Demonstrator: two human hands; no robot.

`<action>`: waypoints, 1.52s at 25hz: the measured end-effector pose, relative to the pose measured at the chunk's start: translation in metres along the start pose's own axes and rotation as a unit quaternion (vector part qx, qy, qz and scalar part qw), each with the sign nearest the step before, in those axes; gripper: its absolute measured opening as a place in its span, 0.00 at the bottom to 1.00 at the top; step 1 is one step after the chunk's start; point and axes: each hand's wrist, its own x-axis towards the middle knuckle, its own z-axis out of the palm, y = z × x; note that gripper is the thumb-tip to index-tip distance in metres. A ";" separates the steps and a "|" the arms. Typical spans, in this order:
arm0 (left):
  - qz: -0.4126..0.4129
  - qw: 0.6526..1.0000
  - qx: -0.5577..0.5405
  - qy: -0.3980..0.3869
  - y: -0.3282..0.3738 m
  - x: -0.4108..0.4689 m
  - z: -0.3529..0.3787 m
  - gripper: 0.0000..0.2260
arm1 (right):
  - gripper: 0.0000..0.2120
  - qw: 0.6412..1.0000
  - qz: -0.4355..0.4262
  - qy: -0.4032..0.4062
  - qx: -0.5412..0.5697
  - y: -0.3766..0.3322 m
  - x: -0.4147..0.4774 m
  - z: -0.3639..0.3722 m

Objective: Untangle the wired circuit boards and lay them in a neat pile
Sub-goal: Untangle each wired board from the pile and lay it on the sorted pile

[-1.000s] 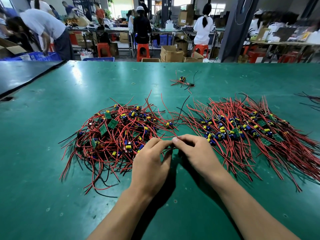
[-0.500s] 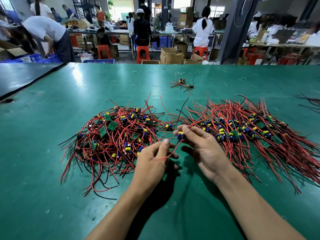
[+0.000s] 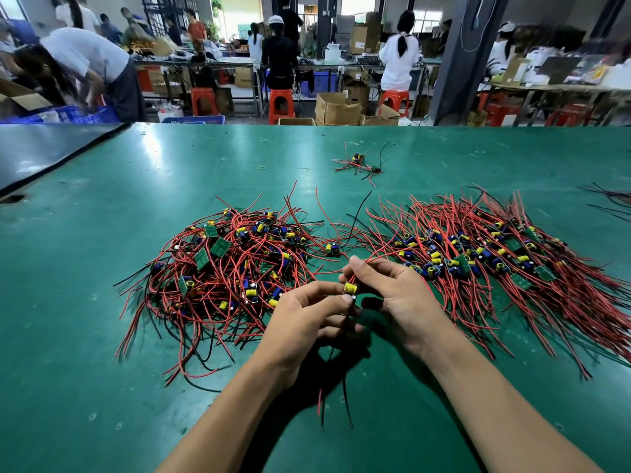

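Note:
A tangled heap of small circuit boards with red and black wires [image 3: 225, 271] lies left of centre on the green table [image 3: 102, 336]. To the right spreads a combed pile of boards [image 3: 485, 261], its wires fanning toward the right. Between them I hold one board with a yellow part [image 3: 350, 289] above the table. My left hand [image 3: 307, 322] pinches it from below, and my right hand [image 3: 392, 291] pinches its upper red wires. Its free wire ends [image 3: 336, 401] hang down between my forearms.
A single board with wires [image 3: 358, 162] lies farther back on the table, and loose black wires [image 3: 611, 199] sit at the right edge. A dark table [image 3: 41, 151] adjoins at the left. People work at benches beyond the far edge.
One board has come free of the heaps and is now lifted between both hands, turned so its wires hang down toward me. Both hands moved slightly nearer.

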 end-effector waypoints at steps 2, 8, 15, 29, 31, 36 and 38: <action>-0.011 1.000 0.014 -0.018 0.001 -0.001 0.000 0.08 | 0.11 1.000 -0.004 0.008 -0.015 -0.002 0.001 -0.002; -0.024 0.999 -0.001 -0.033 0.001 -0.002 0.002 0.03 | 0.16 0.996 -0.004 -0.007 -0.094 -0.002 -0.003 -0.004; 0.007 0.996 0.091 -0.019 0.002 -0.003 0.004 0.11 | 0.13 0.996 0.046 -0.032 -0.075 0.002 -0.003 -0.002; 0.003 0.975 0.202 -0.087 0.006 -0.012 0.010 0.08 | 0.13 0.964 0.068 0.135 0.217 -0.012 0.016 -0.018; 0.000 0.976 0.199 -0.087 0.005 -0.013 0.009 0.08 | 0.16 0.947 0.091 0.120 0.284 -0.014 0.016 -0.020; -0.007 0.985 0.166 -0.040 0.004 -0.010 0.006 0.10 | 0.14 0.970 0.051 0.107 0.212 -0.011 0.016 -0.022; -0.025 0.992 0.118 -0.030 0.006 -0.008 0.005 0.12 | 0.17 0.992 0.035 0.047 0.113 -0.010 0.012 -0.025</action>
